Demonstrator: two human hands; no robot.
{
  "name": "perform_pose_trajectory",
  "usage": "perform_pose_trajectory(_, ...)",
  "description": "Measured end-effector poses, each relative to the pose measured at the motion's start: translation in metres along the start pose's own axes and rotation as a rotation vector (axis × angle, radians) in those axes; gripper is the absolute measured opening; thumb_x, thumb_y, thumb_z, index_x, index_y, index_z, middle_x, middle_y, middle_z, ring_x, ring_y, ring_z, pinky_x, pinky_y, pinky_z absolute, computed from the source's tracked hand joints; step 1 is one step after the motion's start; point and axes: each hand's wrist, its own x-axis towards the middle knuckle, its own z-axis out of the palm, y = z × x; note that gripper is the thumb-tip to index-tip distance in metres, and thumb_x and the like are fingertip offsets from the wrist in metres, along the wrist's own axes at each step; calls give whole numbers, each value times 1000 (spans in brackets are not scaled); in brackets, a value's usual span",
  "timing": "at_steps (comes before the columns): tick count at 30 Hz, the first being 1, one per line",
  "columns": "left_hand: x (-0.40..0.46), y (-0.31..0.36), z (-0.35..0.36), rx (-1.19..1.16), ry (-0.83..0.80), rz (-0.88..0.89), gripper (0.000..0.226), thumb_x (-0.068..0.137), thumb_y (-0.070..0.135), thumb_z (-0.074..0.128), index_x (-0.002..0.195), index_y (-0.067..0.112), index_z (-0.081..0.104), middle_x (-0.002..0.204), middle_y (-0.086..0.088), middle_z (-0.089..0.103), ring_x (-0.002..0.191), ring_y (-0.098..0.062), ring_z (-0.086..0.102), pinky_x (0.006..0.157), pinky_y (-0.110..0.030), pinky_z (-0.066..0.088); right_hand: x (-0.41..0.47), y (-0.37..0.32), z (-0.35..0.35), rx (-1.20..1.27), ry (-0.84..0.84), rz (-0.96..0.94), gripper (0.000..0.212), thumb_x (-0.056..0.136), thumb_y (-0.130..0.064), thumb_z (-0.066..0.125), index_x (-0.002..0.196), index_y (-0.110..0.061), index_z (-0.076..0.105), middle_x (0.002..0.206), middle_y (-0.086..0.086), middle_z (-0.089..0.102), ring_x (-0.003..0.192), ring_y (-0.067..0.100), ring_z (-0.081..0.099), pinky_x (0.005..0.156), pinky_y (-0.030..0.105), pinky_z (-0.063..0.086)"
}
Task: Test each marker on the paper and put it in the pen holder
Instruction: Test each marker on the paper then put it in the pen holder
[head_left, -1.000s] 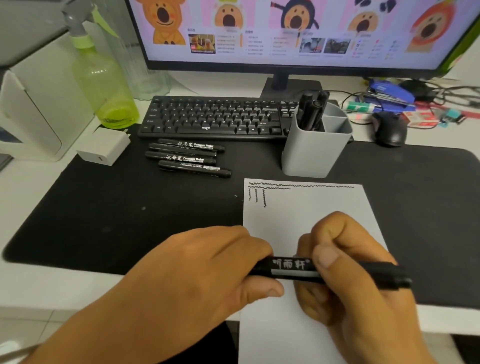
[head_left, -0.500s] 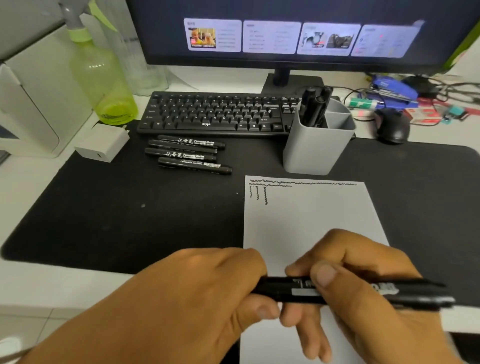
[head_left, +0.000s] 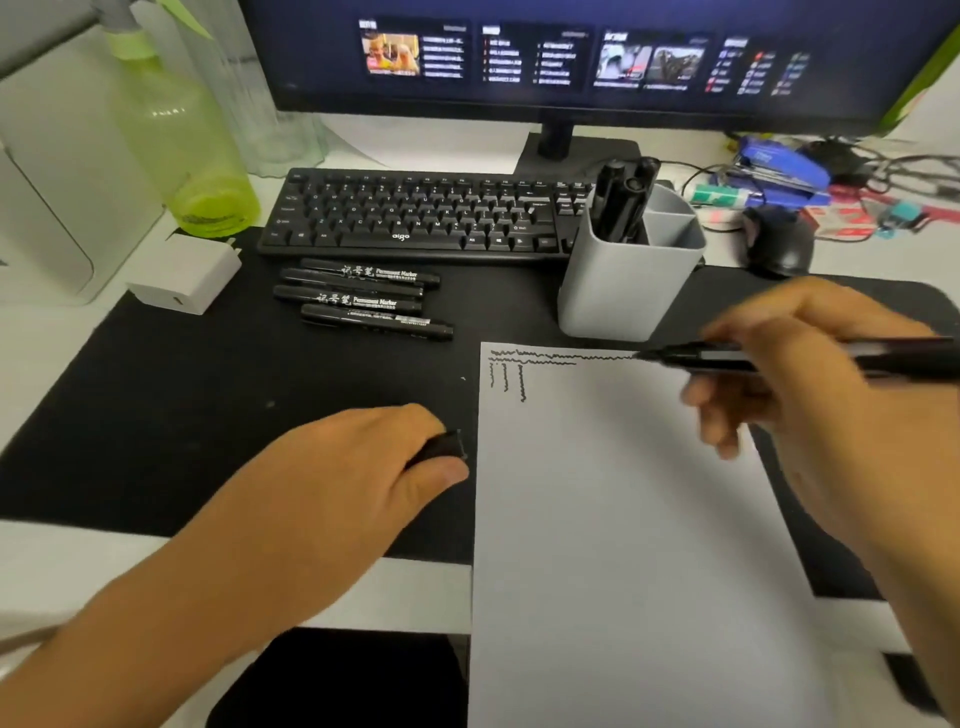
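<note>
My right hand (head_left: 815, 395) grips an uncapped black marker (head_left: 769, 357), its tip pointing left over the top edge of the white paper (head_left: 623, 519) by the squiggly test lines. My left hand (head_left: 358, 467) rests on the black mat left of the paper and holds the marker's black cap (head_left: 441, 446). Several black markers (head_left: 363, 300) lie in a row on the mat in front of the keyboard. The grey pen holder (head_left: 618, 291) stands behind the paper with a few black markers (head_left: 621, 200) upright in its left compartment.
A black keyboard (head_left: 415, 213) and a monitor (head_left: 571, 57) stand at the back. A green spray bottle (head_left: 182, 145) and a white charger (head_left: 187, 275) are at the back left. A black mouse (head_left: 776, 244) and cluttered stationery (head_left: 779, 171) sit at the back right.
The cap came off the marker: my left hand moved left with the cap, my right hand carried the marker up and right to the paper's top edge. The screen turned dark.
</note>
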Motion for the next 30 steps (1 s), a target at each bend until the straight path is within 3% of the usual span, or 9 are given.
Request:
perform_pose_trajectory(2, 12, 5, 8, 88, 31, 95, 60, 77, 62, 16, 103, 28, 58, 90, 12, 59, 82, -4, 57, 76, -24, 50, 12, 7, 23, -47, -42, 44, 16, 85, -22, 60, 75, -13, 69, 65, 16, 71, 42, 28, 63, 41, 30, 50)
perform_pose_trajectory(6, 30, -4, 20, 201, 80, 183, 43, 85, 47, 43, 102, 16, 67, 92, 1, 64, 80, -14, 61, 66, -33, 56, 30, 31, 42, -186, -84, 121, 15, 89, -21, 64, 75, -20, 70, 68, 7, 73, 50, 21, 67, 50, 32, 55)
perform_pose_trajectory(11, 40, -17, 31, 157, 93, 234, 43, 87, 48, 43, 108, 18, 66, 99, 4, 58, 87, -11, 55, 71, -31, 54, 32, 55, 51, -253, -42, 180, 20, 91, -18, 62, 72, -21, 67, 62, 7, 72, 47, 13, 62, 48, 23, 50)
perform_pose_trajectory(14, 43, -22, 35, 138, 119, 257, 42, 87, 46, 47, 109, 17, 67, 98, 3, 58, 86, -11, 55, 73, -30, 53, 28, 58, 55, -206, -5, 187, 16, 91, -13, 61, 76, -12, 66, 62, 11, 71, 45, 14, 61, 45, 21, 49)
perform_pose_trajectory(18, 46, -25, 38, 91, 137, 269, 39, 86, 45, 52, 108, 17, 67, 97, 3, 58, 86, -10, 55, 73, -30, 52, 26, 59, 56, -180, -11, 154, 15, 92, -11, 61, 79, -9, 67, 62, 11, 71, 47, 18, 66, 46, 24, 52)
perform_pose_trajectory(22, 46, -27, 39, 75, 141, 263, 37, 89, 47, 52, 109, 20, 66, 98, 5, 56, 86, -8, 53, 74, -28, 51, 25, 60, 58, -166, -50, 182, 19, 91, -11, 62, 75, -19, 68, 63, 9, 73, 50, 23, 69, 47, 25, 54)
perform_pose_trajectory(26, 47, -29, 40, 73, 139, 241, 37, 89, 48, 49, 111, 22, 64, 97, 7, 53, 83, -7, 50, 70, -25, 50, 25, 61, 58, -162, -54, 199, 17, 90, -19, 61, 76, -13, 68, 61, 8, 73, 50, 26, 70, 46, 27, 54)
perform_pose_trajectory(30, 48, -29, 40, 73, 130, 243, 37, 86, 47, 50, 109, 22, 65, 94, 7, 51, 80, -7, 50, 67, -26, 50, 25, 61, 57, -183, -41, 208, 18, 93, -12, 60, 77, -7, 67, 61, 8, 73, 49, 25, 69, 46, 30, 57)
